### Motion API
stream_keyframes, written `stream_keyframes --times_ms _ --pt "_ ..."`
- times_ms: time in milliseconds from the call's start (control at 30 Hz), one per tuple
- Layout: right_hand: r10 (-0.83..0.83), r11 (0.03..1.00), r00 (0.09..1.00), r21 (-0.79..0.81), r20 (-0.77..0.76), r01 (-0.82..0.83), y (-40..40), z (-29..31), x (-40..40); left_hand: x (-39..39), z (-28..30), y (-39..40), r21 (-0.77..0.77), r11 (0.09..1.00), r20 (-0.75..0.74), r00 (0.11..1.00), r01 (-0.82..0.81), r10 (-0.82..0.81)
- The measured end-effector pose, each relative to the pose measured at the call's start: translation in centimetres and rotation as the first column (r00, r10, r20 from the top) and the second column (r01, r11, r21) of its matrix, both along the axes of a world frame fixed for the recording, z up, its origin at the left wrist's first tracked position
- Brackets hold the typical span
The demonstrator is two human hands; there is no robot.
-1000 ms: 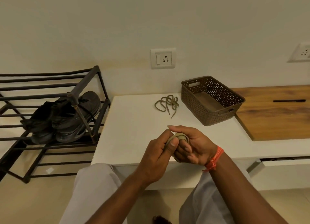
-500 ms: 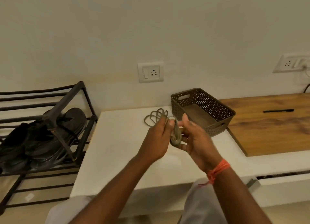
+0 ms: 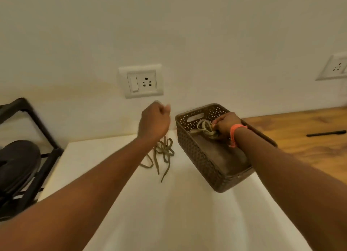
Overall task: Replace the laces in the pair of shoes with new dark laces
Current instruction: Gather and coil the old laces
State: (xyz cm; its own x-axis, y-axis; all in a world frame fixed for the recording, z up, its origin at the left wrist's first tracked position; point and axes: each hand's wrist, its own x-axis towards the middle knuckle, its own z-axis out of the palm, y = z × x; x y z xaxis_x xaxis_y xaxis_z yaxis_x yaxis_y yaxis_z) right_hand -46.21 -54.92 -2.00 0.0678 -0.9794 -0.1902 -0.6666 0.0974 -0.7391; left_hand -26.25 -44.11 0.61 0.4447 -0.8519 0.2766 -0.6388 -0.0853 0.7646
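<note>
Domestic interior, likely a home entryway, plain cream wall with a switch-and-socket plate (image 3: 141, 81) at centre, second socket (image 3: 336, 68) at right edge, black metal shoe rack (image 3: 40, 130) holding a dark shoe (image 3: 17, 164) lower left, white worktop (image 3: 169, 209), brown perforated storage basket (image 3: 195, 153), wood-grain surface (image 3: 309, 138) at right.

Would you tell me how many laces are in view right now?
2: one bundled lace inside the basket, held by the right hand; one loose lace on the white counter, below the left hand. Others may be hidden.
</note>
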Motion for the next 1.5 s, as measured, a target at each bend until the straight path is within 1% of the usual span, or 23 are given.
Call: stream_keyframes --times_ms 33,100,167,233,300,367,400,500,600,700,767,833,933,1067,1100,1167,1233,1267,1333,1367,1400,1467,1500 --pt "0.050 0.999 0.996 0.021 -0.068 -0.049 -0.2 -0.8 0.3 1.0 -1.8 0.4 0.080 0.997 0.063 0.998 0.018 -0.023" --pt "0.097 0.994 0.975 -0.020 -0.198 -0.103 -0.8 -1.5 0.7 2.2 -5.2 1.1 0.280 0.949 0.152 0.970 0.144 -0.192" --pt "0.106 0.987 0.945 -0.084 -0.310 -0.138 -0.2 -0.5 0.9 2.5 -7.3 2.0 0.423 0.874 0.259 0.892 0.239 -0.369" --pt "0.072 0.975 0.937 -0.173 -0.341 -0.138 1.3 1.3 0.8 2.2 -7.9 2.8 0.412 0.884 0.410 0.821 0.222 -0.397" --pt "0.043 0.932 0.966 -0.337 -0.254 -0.130 4.5 3.1 0.7 2.3 -7.0 3.7 0.332 0.925 0.470 0.817 0.186 -0.333" --pt "0.138 0.876 0.987 -0.454 -0.081 -0.160 8.8 4.2 1.1 2.6 -5.5 5.3 0.242 0.946 0.404 0.864 0.216 -0.301" --pt "0.232 0.865 0.972 -0.452 -0.021 -0.217 11.3 4.7 1.5 2.7 -4.4 6.4 0.179 0.950 0.349 0.887 0.255 -0.304" --pt "0.487 0.855 0.871 -0.243 0.066 -0.459 17.0 4.7 3.5 2.0 -0.4 11.2 0.016 0.951 0.226 0.925 0.309 -0.305" --pt "0.557 0.821 0.805 -0.281 0.206 -0.497 20.6 3.9 5.6 1.3 2.5 15.7 -0.077 0.943 -0.023 0.945 0.322 -0.325" --pt "0.571 0.815 0.747 -0.344 0.340 -0.467 24.6 4.3 6.0 2.0 3.8 20.0 -0.145 0.983 -0.125 0.984 0.113 -0.131" --pt "0.591 0.798 0.740 -0.370 0.322 -0.476 27.1 4.9 5.5 2.8 4.2 22.8 -0.119 0.992 -0.172 0.985 -0.053 0.032" --pt "0.599 0.789 0.750 -0.363 0.280 -0.495 28.7 5.3 5.0 3.2 4.3 25.2 -0.056 0.993 -0.134 0.987 -0.101 0.093" --pt "0.629 0.768 0.730 -0.353 0.266 -0.534 30.9 6.5 4.6 2.9 4.4 28.5 -0.018 1.000 -0.075 0.997 -0.001 0.000" --pt "0.637 0.770 0.640 -0.326 0.429 -0.548 32.9 8.5 4.8 0.7 5.1 31.0 0.020 0.938 -0.137 0.931 0.345 -0.339" --pt "0.611 0.786 0.617 -0.289 0.495 -0.546 33.1 8.8 4.8 0.1 5.2 31.2 -0.001 0.928 -0.182 0.912 0.373 -0.367" --pt "0.519 0.827 0.585 -0.194 0.623 -0.527 33.4 9.4 4.2 0.0 5.6 31.4 -0.088 0.957 -0.328 0.899 0.276 -0.290" --pt "0.471 0.839 0.606 -0.112 0.641 -0.533 33.4 9.5 2.8 1.4 5.8 31.3 -0.124 0.987 -0.451 0.880 0.102 -0.148" --pt "0.496 0.824 0.641 -0.085 0.586 -0.560 33.4 9.3 1.9 2.6 5.4 31.1 -0.111 0.994 -0.439 0.896 0.015 -0.063" --pt "0.572 0.773 0.658 -0.055 0.490 -0.631 33.8 8.8 0.6 4.3 4.2 31.3 -0.010 0.996 -0.171 0.982 -0.089 0.086" --pt "0.586 0.754 0.632 -0.054 0.507 -0.655 34.1 8.7 0.4 4.1 3.6 31.5 0.019 0.999 -0.082 0.995 -0.049 0.051" --pt "0.582 0.749 0.598 -0.079 0.551 -0.657 34.4 8.7 0.5 2.8 3.4 31.7 0.018 0.998 -0.085 0.995 0.054 -0.052" --pt "0.559 0.773 0.549 -0.151 0.621 -0.616 34.7 9.3 1.5 -1.1 3.7 32.1 -0.039 0.946 -0.192 0.926 0.323 -0.324" --pt "0.549 0.792 0.555 -0.176 0.625 -0.585 34.7 9.7 1.9 -2.9 3.8 32.1 -0.089 0.916 -0.222 0.888 0.392 -0.402"
